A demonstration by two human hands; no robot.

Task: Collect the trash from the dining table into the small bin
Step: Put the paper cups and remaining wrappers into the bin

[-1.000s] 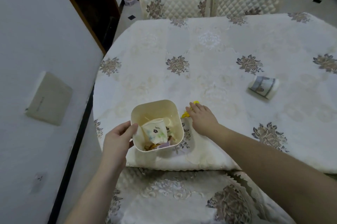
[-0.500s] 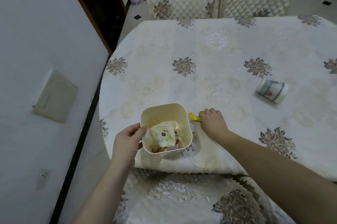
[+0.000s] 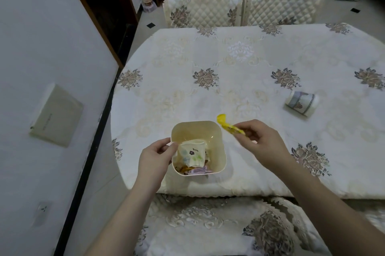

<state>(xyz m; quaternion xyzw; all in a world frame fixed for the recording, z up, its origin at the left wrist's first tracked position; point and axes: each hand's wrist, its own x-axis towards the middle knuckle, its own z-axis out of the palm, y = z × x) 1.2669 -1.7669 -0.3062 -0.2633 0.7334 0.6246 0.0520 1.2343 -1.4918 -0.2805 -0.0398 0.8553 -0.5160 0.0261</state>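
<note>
Right hand [image 3: 263, 147] pinching a yellow wrapper [image 3: 229, 126] just beside the bin [image 3: 218, 141] — left hand [image 3: 155, 156] gripping its rim; paper cup [image 3: 302, 104] lying well apart.

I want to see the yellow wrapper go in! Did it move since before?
Yes. The yellow wrapper lay on the tablecloth beside the small bin; now the right hand holds it lifted, just off the bin's far right corner.

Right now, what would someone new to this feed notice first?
The bright yellow wrapper pinched in the right hand, held just beside the small bin's far right corner. The left hand grips the bin's left wall, with a crumpled paper cup and scraps inside. One more paper cup lies on its side at the table's right.
</note>
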